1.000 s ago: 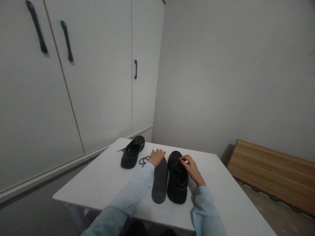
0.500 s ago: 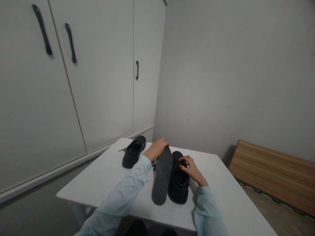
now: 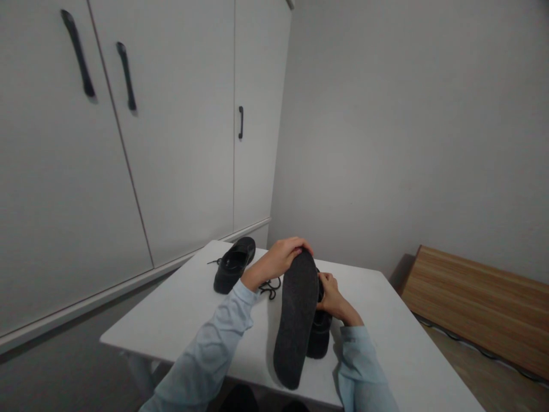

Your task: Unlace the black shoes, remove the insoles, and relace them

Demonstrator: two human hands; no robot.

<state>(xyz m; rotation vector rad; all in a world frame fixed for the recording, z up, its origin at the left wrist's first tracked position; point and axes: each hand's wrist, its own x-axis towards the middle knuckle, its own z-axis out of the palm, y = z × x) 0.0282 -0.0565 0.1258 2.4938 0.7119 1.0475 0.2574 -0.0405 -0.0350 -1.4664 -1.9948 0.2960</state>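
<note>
Insole [image 3: 295,320], dark grey, raised on a tilt over the tabletop [image 3: 171,332]. Left grip [image 3: 281,258] closed on its far end, fingers curled over the top edge. Near end points back toward the wearer, close to the tabletop's near edge; cannot tell whether it touches. Right grip [image 3: 335,300] is at the near shoe [image 3: 318,339], thumb and fingers spread around its upper part; the tips are partly lost against black material and the insole, so cannot tell whether they pinch. Much of this shoe is hidden behind the insole.

Step in hand, as judged: insole lifted and handled by one end, near shoe attended by the other hand. Any further move of the insole calls for a sure left hold and control of the loose near end, since only one end is gripped. Shoe probably wants steadying meanwhile.

Also on the tabletop: second shoe [image 3: 231,269], well left, untouched; black lace [image 3: 270,290] lying loose-looped beside the left wrist, between shoe and insole.
</note>
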